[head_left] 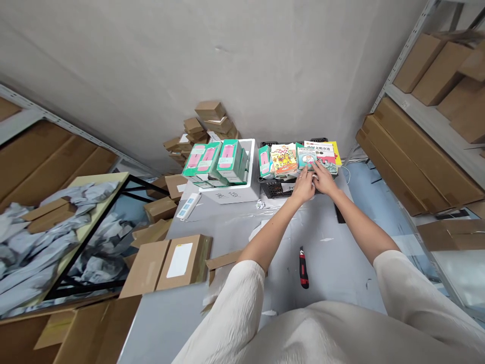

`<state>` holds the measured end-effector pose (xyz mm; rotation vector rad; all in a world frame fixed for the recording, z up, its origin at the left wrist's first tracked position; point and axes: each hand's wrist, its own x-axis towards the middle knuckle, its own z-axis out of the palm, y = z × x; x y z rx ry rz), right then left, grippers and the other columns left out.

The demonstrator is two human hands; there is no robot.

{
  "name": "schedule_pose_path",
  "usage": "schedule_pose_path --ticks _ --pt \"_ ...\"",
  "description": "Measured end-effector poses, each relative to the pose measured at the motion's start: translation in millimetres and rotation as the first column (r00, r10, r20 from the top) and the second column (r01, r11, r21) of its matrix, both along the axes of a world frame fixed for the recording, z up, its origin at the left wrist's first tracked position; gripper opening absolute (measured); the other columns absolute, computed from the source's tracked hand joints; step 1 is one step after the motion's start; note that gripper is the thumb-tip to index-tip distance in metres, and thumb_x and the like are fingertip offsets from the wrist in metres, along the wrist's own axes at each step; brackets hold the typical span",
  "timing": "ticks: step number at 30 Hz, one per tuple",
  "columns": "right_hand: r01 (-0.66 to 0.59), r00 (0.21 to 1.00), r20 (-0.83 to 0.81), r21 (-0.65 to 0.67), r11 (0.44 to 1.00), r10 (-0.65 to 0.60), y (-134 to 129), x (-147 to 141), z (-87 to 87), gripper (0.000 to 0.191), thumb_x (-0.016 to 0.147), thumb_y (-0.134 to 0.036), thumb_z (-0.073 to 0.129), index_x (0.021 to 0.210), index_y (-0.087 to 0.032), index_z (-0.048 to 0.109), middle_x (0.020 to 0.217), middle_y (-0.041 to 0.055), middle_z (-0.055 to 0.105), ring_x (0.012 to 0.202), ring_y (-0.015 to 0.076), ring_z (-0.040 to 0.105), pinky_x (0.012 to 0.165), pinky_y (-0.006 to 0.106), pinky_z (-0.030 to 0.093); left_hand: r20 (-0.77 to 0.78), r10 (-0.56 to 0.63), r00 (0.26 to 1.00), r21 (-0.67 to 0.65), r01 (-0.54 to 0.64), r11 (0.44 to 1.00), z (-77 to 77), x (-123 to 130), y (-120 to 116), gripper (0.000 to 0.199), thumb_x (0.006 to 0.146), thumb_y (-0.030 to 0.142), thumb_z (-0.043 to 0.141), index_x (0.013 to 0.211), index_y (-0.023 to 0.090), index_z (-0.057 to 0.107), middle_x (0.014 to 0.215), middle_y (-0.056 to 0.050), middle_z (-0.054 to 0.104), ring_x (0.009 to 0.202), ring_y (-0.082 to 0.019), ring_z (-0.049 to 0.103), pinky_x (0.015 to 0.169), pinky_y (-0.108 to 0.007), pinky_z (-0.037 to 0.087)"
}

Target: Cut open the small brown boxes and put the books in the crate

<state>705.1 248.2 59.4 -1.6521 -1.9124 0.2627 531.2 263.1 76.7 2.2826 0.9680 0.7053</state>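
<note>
A black plastic crate at the back of the table holds upright books and green-and-pink boxes. A small teal book with a round picture on its cover leans at the crate's front. My left hand grips its lower edge with bent fingers. From the right, my right hand has its fingers over the book's lower corner. Around it stand a yellow-and-orange picture book, a white-and-red book and a green-and-pink box. My palms and thumbs are partly hidden.
Left of the crate, a white foam box holds several green-and-pink boxes. A red-and-black utility knife lies on the grey table. A power strip and cardboard boxes sit at the left. Shelves with cartons flank the right side.
</note>
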Motion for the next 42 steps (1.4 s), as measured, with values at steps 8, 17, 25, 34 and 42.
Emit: schedule_pose_path --ticks 8,17,25,34,42 --pt "0.03 1.0 -0.005 0.071 0.997 -0.03 -17.7 -1.7 7.0 0.072 0.095 -0.022 0.051 0.166 -0.022 0.053 0.178 0.0125 0.041 0.16 0.0368 0.041 0.13 0.062 0.037 0.022 0.004 1.0 0.013 -0.004 1.0 9.6 -5.6 -14.3 0.06 0.088 0.006 0.06 0.147 0.015 0.056 0.177 -0.022 0.035 0.169 -0.036 0.028 0.136 -0.061 0.029" --pt "0.054 0.998 -0.047 0.104 0.993 -0.049 -63.0 -13.9 0.0 0.062 0.098 -0.026 0.053 0.159 -0.023 0.06 0.171 0.0143 0.049 0.155 0.0376 0.046 0.127 0.064 0.039 -0.066 0.039 0.997 0.009 -0.038 0.999 8.3 -41.9 -53.9 0.065 0.091 0.012 0.062 0.155 0.016 0.052 0.18 -0.021 0.031 0.167 -0.036 0.031 0.135 -0.059 0.033" --pt "-0.022 0.997 -0.07 0.043 0.999 0.025 -111.1 -59.2 -15.8 0.054 0.097 -0.024 0.055 0.149 -0.023 0.069 0.163 0.0146 0.056 0.15 0.0369 0.052 0.125 0.061 0.044 -0.118 0.139 0.983 -0.001 -0.14 0.99 0.0 -109.5 -102.3 0.06 0.092 0.012 0.062 0.152 0.017 0.056 0.176 -0.018 0.038 0.166 -0.035 0.035 0.136 -0.055 0.032" --pt "-0.117 0.984 -0.136 -0.029 0.993 0.112 -148.3 -131.2 -41.9 0.047 0.097 -0.024 0.057 0.141 -0.024 0.074 0.157 0.0134 0.061 0.146 0.0329 0.056 0.128 0.056 0.042 -0.165 0.269 0.949 -0.088 -0.286 0.954 -32.3 -243.5 -157.7 0.057 0.094 0.014 0.06 0.151 0.018 0.058 0.177 -0.019 0.037 0.166 -0.036 0.035 0.134 -0.056 0.035" --pt "-0.125 0.98 -0.175 -0.143 0.982 0.099 -185.1 -200.1 -59.3 0.046 0.098 -0.025 0.057 0.14 -0.021 0.074 0.154 0.015 0.063 0.146 0.0305 0.057 0.13 0.051 0.041 -0.254 0.336 0.907 -0.147 -0.379 0.914 -53.5 -344.6 -191.6 0.058 0.092 0.015 0.059 0.15 0.019 0.058 0.177 -0.018 0.037 0.167 -0.035 0.032 0.134 -0.056 0.035"
